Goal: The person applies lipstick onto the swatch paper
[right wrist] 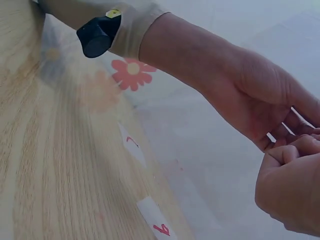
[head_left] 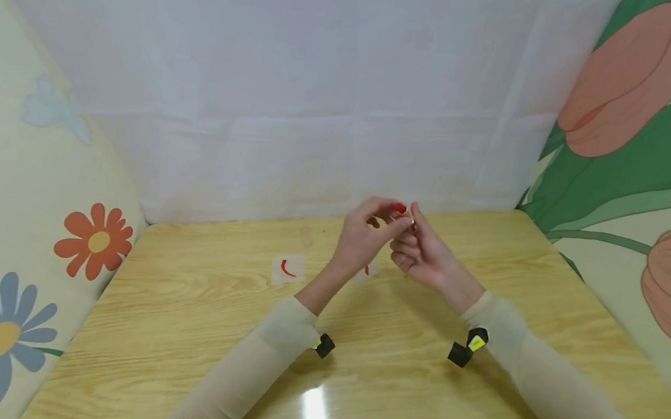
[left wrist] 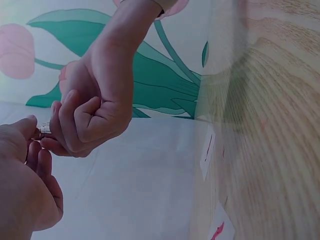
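Observation:
Both hands meet above the far part of the table. The left hand (head_left: 362,232) pinches a small shiny, partly clear piece (left wrist: 44,130) between thumb and fingertips. Opposite it, the right hand (head_left: 423,252) grips the same piece at its fingertips, its other fingers curled into the palm. A bright red bit (head_left: 399,207) shows at the left fingertips in the head view. Fingers cover most of the piece, and I cannot tell its kind. In the right wrist view, the right hand (right wrist: 292,187) hides it.
Two white paper squares lie on the wooden table (head_left: 198,328): one card (head_left: 295,276) bears a red curved stroke, the other card (head_left: 373,274) is partly behind the left forearm. A white sheet (head_left: 261,108) hangs behind; flower-patterned panels flank both sides. Wrist cameras sit on both sleeves.

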Tool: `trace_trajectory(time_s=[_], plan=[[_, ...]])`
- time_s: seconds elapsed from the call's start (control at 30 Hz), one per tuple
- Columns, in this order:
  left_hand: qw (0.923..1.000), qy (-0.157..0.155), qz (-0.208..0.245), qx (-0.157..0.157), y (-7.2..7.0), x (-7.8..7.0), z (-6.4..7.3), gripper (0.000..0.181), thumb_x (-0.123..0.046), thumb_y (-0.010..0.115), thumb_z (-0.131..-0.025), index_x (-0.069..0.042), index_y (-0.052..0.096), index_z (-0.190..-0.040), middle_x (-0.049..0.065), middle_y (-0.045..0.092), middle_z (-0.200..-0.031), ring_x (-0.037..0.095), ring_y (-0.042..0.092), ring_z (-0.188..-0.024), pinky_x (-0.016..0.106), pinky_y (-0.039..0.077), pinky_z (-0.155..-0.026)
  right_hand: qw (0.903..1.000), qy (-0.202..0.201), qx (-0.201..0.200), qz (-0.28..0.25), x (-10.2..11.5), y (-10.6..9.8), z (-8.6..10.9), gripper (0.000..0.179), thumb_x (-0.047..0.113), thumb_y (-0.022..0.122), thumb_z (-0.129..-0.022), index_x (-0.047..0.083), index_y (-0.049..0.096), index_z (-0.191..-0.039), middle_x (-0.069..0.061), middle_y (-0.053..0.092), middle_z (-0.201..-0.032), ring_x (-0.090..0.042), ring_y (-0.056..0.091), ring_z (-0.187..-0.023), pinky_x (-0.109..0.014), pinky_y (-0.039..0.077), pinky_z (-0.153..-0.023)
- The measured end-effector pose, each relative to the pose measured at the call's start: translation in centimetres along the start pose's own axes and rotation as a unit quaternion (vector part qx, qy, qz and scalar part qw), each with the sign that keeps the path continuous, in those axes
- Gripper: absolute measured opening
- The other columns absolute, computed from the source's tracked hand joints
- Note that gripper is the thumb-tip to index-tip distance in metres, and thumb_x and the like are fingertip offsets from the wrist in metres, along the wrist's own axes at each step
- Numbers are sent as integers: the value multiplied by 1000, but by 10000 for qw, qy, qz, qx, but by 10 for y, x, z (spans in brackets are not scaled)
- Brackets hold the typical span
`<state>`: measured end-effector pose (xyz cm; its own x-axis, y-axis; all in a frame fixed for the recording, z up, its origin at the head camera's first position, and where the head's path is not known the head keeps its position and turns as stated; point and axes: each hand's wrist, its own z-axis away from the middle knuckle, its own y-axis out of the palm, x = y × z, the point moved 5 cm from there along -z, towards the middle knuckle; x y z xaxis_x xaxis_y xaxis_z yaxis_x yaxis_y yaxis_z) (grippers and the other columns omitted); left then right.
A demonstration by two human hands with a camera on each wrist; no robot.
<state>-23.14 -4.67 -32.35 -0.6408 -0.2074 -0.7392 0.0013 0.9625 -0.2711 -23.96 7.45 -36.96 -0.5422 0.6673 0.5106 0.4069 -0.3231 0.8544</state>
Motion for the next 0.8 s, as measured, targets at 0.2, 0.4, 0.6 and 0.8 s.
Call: trace_trajectory(time_s=[0.2, 0.4, 0.6, 0.8], plan=[[9999, 29, 98, -27, -4, -1, -2, 23, -22, 82, -90, -12, 78, -111, -5, 67, -96, 14, 61, -88, 35, 46, -75, 9986, -397, 258, 220, 0, 0, -1, 53, 46, 38, -109, 11, 70, -86, 3, 45, -65, -10, 24, -53, -24, 19, -51], [9999, 17, 127, -34, -7, -3, -1, 23, -21, 83, -89, -11, 80, -109, -2, 67, -97, 17, 59, -85, 37, 45, -74, 9957, -834, 255, 315, 1, -2, -1, 47, 39, 39, -109, 9, 70, -94, 0, 54, -78, -12, 37, -67, -25, 30, -61], [9995, 105, 242, -180, -10, -17, -3, 22, -7, 83, -86, -1, 78, -107, 10, 68, -95, 25, 59, -84, 49, 45, -74, 9917, -1081, 557, 414, 4, 0, 1, 39, 30, 39, -110, 8, 71, -105, -1, 66, -96, -13, 50, -82, -25, 37, -70], [9994, 138, 267, -163, -13, -43, -2, 20, 2, 82, -84, 6, 77, -102, 17, 67, -93, 33, 59, -83, 41, 44, -73, 9880, -1285, 703, 484, 6, 0, 4, 32, 20, 40, -110, 6, 68, -117, -5, 67, -107, -14, 57, -92, -25, 42, -79]])
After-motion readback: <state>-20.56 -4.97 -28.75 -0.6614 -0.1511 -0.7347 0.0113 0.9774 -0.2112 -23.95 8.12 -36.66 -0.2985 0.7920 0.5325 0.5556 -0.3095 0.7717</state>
